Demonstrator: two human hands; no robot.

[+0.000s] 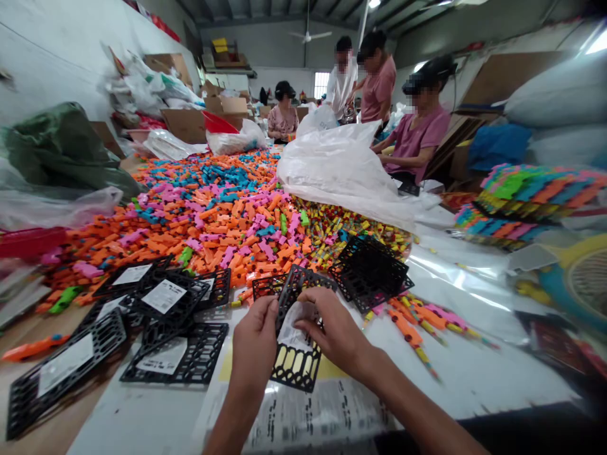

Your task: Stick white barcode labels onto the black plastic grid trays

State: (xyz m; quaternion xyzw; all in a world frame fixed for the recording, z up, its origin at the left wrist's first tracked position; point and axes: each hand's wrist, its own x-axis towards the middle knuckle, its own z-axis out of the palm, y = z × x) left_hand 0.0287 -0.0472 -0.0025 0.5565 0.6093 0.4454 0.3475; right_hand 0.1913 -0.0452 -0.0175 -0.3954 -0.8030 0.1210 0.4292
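My left hand (255, 335) is closed on the left edge of a black plastic grid rack (294, 377), which tilts up in front of me. Pinched in my right hand (334, 328) is a white printed label (293, 323), curled and lying against the rack's face. Whether the label is stuck down along its far side I cannot tell. Beneath the rack lies a sheet of printed labels (303, 417) on a yellowish backing. To the left, several black racks (203, 351) with white labels on them are piled loosely.
Beyond my hands spreads a heap of orange, pink and blue plastic toy pieces (227, 221). More black racks (370, 272) are stacked at right, beside several toy-topped sticks (410, 328). A large white plastic bag (336, 164) and filled racks (531, 196) stand farther off. Several people work behind.
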